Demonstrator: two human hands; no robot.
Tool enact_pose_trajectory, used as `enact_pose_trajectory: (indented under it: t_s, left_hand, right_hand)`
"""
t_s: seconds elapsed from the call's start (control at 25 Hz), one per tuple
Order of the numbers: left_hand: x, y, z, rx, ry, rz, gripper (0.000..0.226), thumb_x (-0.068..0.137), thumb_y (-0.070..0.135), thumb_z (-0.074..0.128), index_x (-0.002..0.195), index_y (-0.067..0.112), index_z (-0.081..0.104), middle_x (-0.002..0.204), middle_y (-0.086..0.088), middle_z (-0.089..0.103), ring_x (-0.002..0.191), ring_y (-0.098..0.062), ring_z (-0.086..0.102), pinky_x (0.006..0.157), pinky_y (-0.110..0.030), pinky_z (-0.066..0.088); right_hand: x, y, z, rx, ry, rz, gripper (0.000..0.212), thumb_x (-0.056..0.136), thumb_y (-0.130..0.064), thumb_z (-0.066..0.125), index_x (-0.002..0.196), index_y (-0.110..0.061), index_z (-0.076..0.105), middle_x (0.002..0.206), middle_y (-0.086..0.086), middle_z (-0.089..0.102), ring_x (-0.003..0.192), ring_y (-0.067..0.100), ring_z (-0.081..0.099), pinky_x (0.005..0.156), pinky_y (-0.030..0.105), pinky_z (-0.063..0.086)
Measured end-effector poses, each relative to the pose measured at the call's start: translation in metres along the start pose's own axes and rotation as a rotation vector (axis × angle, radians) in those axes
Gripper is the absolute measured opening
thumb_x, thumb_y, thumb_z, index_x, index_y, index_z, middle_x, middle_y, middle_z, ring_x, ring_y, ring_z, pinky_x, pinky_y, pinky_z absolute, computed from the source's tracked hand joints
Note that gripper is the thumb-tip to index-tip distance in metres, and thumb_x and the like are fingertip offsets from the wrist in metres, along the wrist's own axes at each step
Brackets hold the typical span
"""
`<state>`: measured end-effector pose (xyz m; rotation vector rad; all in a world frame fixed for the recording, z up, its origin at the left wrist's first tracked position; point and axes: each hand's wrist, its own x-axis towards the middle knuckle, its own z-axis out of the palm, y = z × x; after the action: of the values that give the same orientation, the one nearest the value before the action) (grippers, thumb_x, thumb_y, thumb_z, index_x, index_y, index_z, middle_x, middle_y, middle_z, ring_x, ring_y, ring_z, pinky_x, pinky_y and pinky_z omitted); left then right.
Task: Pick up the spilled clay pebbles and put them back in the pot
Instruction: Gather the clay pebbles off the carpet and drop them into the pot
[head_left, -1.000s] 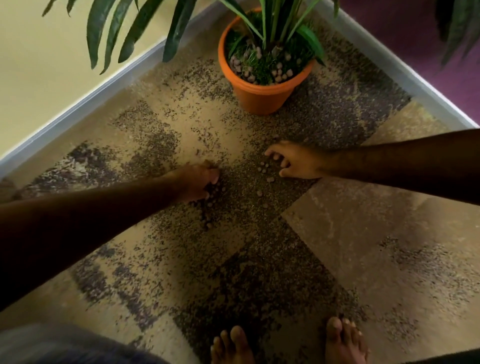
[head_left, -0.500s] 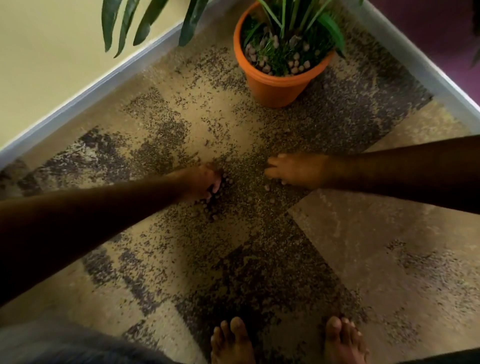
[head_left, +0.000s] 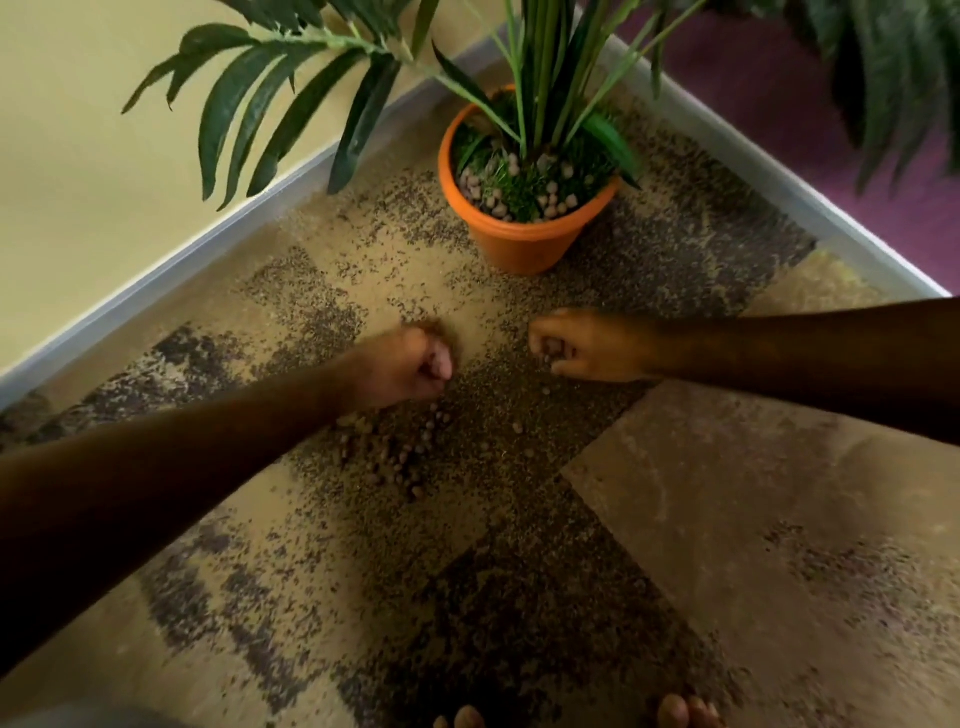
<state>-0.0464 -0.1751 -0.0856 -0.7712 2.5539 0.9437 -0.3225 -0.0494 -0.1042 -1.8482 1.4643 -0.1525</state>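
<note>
mottled carpet (head_left: 727, 545) in a wall corner; both hands' fingers clenched round clay pebbles (head_left: 410, 457).

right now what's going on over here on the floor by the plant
A person is gathering spilled clay pebbles off the carpet. Both hands are curled into fists: the right hand visibly holds pebbles, the left hand looks closed on some too. A cluster lies below the left hand. The orange pot stands just beyond, already holding pebbles.
</note>
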Motion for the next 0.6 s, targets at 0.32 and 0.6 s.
enact_pose_trajectory:
  t_s: [0.32, 0.6]
  left_hand:
    - [0.041, 0.040, -0.096, -0.969, 0.327, -0.045, 0.021, 0.083, 0.005, 0.078, 0.103, 0.008, 0.072, 0.101, -0.012, 0.077, 0.096, -0.024, 0.075, 0.083, -0.026, 0.059]
    - [0.094, 0.062, -0.115, -0.975, 0.665, -0.137, 0.019, 0.081, 0.017, 0.078, 0.095, 0.019, 0.066, 0.078, 0.007, 0.075, 0.079, -0.011, 0.075, 0.078, -0.033, 0.062]
  right_hand:
    - [0.000, -0.040, -0.095, 0.337, 0.352, 0.007, 0.028, 0.083, -0.006, 0.074, 0.107, -0.010, 0.060, 0.087, 0.006, 0.063, 0.072, 0.007, 0.064, 0.064, 0.023, 0.059]
    - [-0.013, -0.041, -0.138, 0.466, 0.482, 0.187, 0.035, 0.086, -0.011, 0.075, 0.116, -0.008, 0.059, 0.096, 0.018, 0.071, 0.078, 0.025, 0.074, 0.066, 0.030, 0.063]
